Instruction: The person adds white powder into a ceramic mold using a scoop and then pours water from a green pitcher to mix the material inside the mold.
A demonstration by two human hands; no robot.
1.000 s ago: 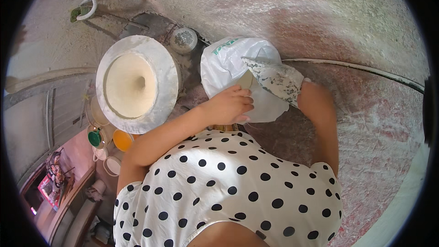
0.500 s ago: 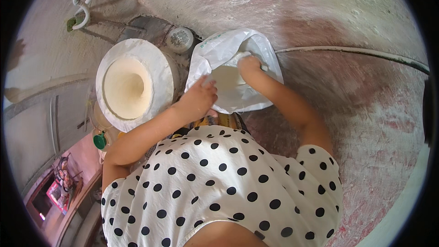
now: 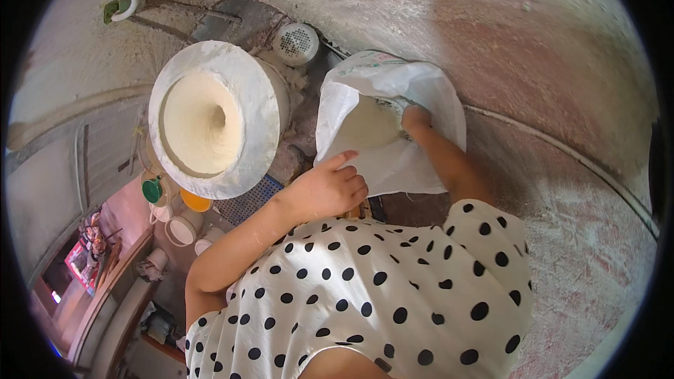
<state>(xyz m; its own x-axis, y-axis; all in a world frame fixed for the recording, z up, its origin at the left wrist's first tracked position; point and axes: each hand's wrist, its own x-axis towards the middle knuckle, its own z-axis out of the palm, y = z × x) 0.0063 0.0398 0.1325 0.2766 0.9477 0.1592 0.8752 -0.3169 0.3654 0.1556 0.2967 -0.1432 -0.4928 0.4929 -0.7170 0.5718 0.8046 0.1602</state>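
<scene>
A white woven sack stands with its mouth spread wide in front of me. Pale grain or coarse powder lies inside it. My right hand reaches into the sack's right side, its fingers curled round something greyish-white whose kind I cannot make out. My left hand hovers at the sack's near left edge, index finger stretched out, the other fingers loosely bent, holding nothing I can see. Left of the sack is a round hopper with a broad pale rim; the cream-coloured powder or grain inside it sinks into a dark central hole.
A motor-like round housing with a perforated cover sits behind, between hopper and sack. Buckets and tubs, one with a green item, stand at lower left beside a blue perforated mat. A pipe runs along the rough wall on the right.
My view has shifted, so the hopper's central hole and more buckets show. My left hand has come away from the sack's rim toward me. My right hand stays inside the sack.
</scene>
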